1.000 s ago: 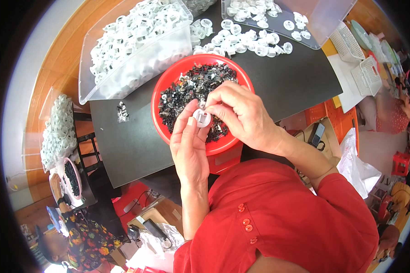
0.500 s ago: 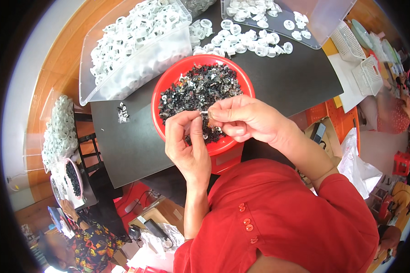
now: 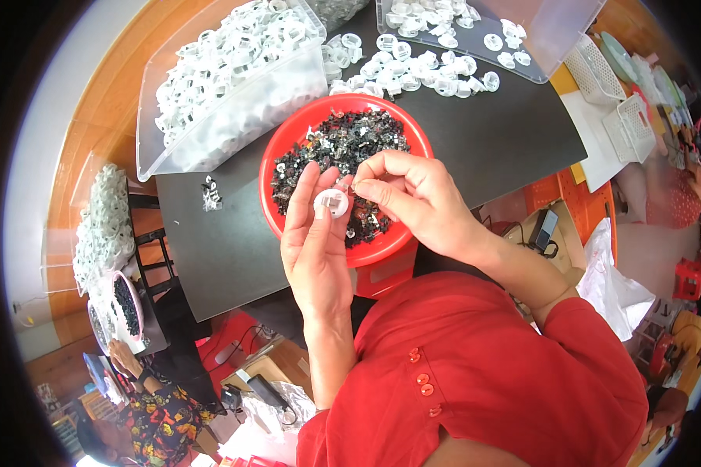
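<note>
Between the thumb and fingers of my left hand is a round white plastic part, its flat face with a rectangular slot turned up. Close to its right, my right hand pinches thumb to forefinger; whatever sits in that pinch is too small to make out. Both hands hover over a red basin filled with small black and clear pieces.
A clear bin heaped with white parts stands at the far left of the dark table. Loose white parts lie behind the basin, beside a second clear bin. Another person's hand shows at the lower left.
My left hand has turned so the white part's round face shows, where before it was edge-on between both hands. My right fingers have drawn slightly apart from it.
</note>
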A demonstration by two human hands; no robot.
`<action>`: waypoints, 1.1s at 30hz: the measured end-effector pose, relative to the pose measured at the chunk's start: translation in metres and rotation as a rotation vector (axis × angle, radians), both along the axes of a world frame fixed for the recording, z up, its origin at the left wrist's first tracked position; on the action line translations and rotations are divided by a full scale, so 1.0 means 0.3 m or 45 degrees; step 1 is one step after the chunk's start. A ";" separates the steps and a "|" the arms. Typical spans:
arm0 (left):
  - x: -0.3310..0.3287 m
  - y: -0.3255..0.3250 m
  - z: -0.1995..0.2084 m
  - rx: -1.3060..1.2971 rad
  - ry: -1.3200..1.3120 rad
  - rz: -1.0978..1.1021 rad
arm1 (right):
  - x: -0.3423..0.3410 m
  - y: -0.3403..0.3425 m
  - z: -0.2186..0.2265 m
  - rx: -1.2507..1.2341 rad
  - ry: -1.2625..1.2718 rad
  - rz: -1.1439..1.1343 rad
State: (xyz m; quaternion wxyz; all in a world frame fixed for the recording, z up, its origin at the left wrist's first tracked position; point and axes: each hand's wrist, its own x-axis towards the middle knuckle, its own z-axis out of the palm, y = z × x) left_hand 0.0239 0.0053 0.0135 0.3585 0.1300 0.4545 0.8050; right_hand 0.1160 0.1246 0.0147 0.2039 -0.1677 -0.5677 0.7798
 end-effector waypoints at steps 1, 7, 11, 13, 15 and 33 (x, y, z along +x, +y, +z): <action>0.004 0.000 0.002 0.021 -0.012 -0.009 | -0.004 -0.008 -0.011 0.245 0.028 -0.111; 0.018 0.008 0.001 0.108 -0.200 -0.078 | -0.010 -0.021 -0.018 0.940 0.072 -0.322; 0.015 0.004 -0.015 0.099 -0.192 -0.060 | -0.021 -0.023 -0.024 0.991 0.059 -0.319; 0.010 0.005 -0.022 0.129 -0.236 -0.045 | -0.018 -0.024 -0.030 1.082 0.050 -0.372; 0.015 0.009 -0.024 0.170 -0.242 -0.051 | -0.020 -0.026 -0.034 1.153 0.071 -0.390; 0.035 0.021 -0.026 0.168 -0.189 -0.011 | -0.004 0.004 -0.005 1.340 0.148 -0.340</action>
